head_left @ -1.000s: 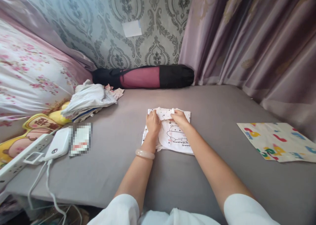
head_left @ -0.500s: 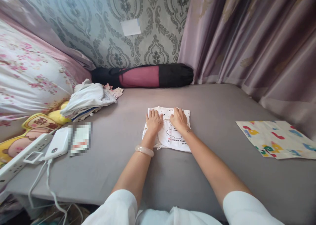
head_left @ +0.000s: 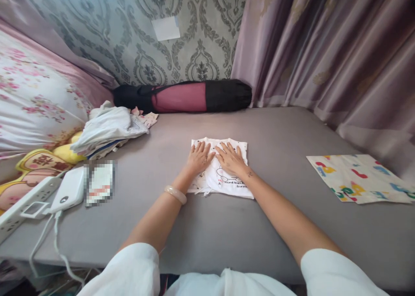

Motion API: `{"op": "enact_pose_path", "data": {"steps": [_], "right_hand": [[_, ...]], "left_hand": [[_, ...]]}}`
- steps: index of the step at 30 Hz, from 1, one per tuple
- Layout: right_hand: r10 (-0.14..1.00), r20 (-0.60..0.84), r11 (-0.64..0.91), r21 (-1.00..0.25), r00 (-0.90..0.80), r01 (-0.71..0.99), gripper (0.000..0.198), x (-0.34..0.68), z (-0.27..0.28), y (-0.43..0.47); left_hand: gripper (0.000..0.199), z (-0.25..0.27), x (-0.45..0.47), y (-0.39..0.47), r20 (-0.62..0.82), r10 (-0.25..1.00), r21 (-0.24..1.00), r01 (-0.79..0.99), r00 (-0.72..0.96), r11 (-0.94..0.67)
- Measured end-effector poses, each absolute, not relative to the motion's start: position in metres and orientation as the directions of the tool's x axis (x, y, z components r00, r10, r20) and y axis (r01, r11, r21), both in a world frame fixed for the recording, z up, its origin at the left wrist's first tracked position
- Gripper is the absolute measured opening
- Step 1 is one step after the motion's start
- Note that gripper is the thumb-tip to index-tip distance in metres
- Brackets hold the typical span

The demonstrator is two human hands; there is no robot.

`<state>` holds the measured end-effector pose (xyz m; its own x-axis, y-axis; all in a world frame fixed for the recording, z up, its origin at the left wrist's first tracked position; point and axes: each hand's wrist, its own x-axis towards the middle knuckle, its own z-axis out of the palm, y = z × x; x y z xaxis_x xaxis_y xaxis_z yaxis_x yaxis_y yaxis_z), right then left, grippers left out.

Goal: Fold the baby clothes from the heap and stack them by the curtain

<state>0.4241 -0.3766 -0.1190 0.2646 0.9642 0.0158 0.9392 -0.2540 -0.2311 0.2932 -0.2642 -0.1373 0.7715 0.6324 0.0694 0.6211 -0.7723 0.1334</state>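
A small white printed garment (head_left: 215, 184), folded into a rough square, lies on the grey bed sheet (head_left: 207, 235) in front of me. It carries a line drawing and black and red lettering, partly covered by my fingers and wrist. Flat on its upper left part rests my left hand (head_left: 198, 157), fingers spread, a pale bangle on that wrist. My right hand (head_left: 231, 159) lies palm down on the upper right part, its fingers apart too. The thumbs are close together near the middle of the cloth.
At right lies a folded cloth with colourful shapes (head_left: 359, 179). A pile of clothes (head_left: 110, 129) sits at left, near a yellow cushion (head_left: 39, 162), a white power strip (head_left: 29, 205) and a white power bank (head_left: 69, 188) with cables. A black and pink long bag (head_left: 181, 98) lies along the wall.
My right hand has flattened and spread its fingers on the garment, shifting slightly left. My left hand stays flat on the cloth. The whole view has shifted a little.
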Motion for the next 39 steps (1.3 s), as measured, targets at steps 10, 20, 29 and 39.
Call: {"op": "enact_pose_path", "data": {"steps": [10,20,29,39], "right_hand": [[0.969,-0.045,-0.246,-0.295,0.244,0.923,0.055,0.442,-0.110,-0.382],[0.959,0.039,-0.269,-0.178,0.280,0.946,0.055,0.448,-0.126,-0.390],[0.991,-0.038,-0.137,-0.219,0.132,0.966,0.057,0.418,-0.104,-0.435],[0.998,-0.029,-0.069,-0.211,0.064,0.975,0.055,0.397,-0.118,-0.456]], "left_hand": [[0.064,-0.119,0.275,-0.259,0.041,0.612,0.150,0.601,0.790,-0.785],[0.062,-0.134,0.263,-0.253,0.033,0.615,0.276,0.585,0.788,-0.763],[0.069,-0.115,0.221,-0.287,-0.016,0.580,0.342,0.550,0.814,-0.762],[0.068,-0.117,0.208,-0.334,-0.090,0.425,0.308,0.431,0.901,-0.848]]}}
